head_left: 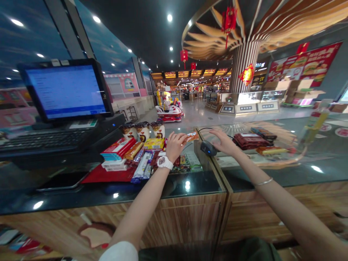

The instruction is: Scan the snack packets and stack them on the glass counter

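Note:
My left hand (pixel 175 144), with a white watch on its wrist, holds a small orange-brown wrapped bar (pixel 191 137) above the glass counter. Close to its right, my right hand (pixel 224 142) is at a black barcode scanner (pixel 208 148), its fingers around the scanner's back end. Under and left of my left hand lie blue-and-white wrapped bars (pixel 141 166), a yellow box (pixel 154 144) and a stack of red and white boxes (pixel 119 149). Beyond my right hand is a pile of dark red packets (pixel 250 140).
A monitor (pixel 66 90) and a black keyboard (pixel 49 139) stand at the left. Several lidded cups (pixel 143 131) line the counter's back. A dark tablet-like device (pixel 63 180) lies front left. A bottle (pixel 315 121) stands at the right.

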Demonstrator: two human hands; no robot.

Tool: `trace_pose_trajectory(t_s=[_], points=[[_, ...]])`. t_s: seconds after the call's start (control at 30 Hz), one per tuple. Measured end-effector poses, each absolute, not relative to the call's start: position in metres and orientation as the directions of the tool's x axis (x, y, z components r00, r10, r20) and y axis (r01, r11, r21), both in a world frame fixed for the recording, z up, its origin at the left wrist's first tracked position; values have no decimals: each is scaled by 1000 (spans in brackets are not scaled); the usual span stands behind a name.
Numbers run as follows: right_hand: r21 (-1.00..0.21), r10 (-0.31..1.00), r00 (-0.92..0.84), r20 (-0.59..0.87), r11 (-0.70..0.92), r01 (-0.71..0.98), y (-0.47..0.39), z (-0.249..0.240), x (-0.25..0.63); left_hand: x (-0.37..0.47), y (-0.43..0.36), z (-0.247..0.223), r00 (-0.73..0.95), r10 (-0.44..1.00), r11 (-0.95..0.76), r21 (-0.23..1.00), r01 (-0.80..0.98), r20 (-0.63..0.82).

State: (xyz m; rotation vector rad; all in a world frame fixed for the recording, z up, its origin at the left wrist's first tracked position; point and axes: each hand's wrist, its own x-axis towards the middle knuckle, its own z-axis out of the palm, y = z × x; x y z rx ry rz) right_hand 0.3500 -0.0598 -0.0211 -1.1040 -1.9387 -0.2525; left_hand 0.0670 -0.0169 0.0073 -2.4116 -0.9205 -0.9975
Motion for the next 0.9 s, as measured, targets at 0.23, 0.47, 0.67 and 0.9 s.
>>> trace_pose_trajectory(t_s=[0.23, 0.47, 0.67, 0.9], points=[[-6, 560, -356, 748, 542, 840, -75, 1, 279, 70, -24, 8, 611, 403, -775, -101, 624, 682], [-29, 542, -298, 785, 514, 857, -74, -3, 255, 68, -46, 19, 592, 394, -783, -80, 616, 703], [-34, 499, -333, 800, 592, 805, -79, -4, 239, 39, -68, 25, 548, 433, -754, -46, 655, 716], [-68, 474, -393, 788, 701, 710, -68, 0, 199, -17, -86, 21, 492, 469, -687, -47, 725, 734]])
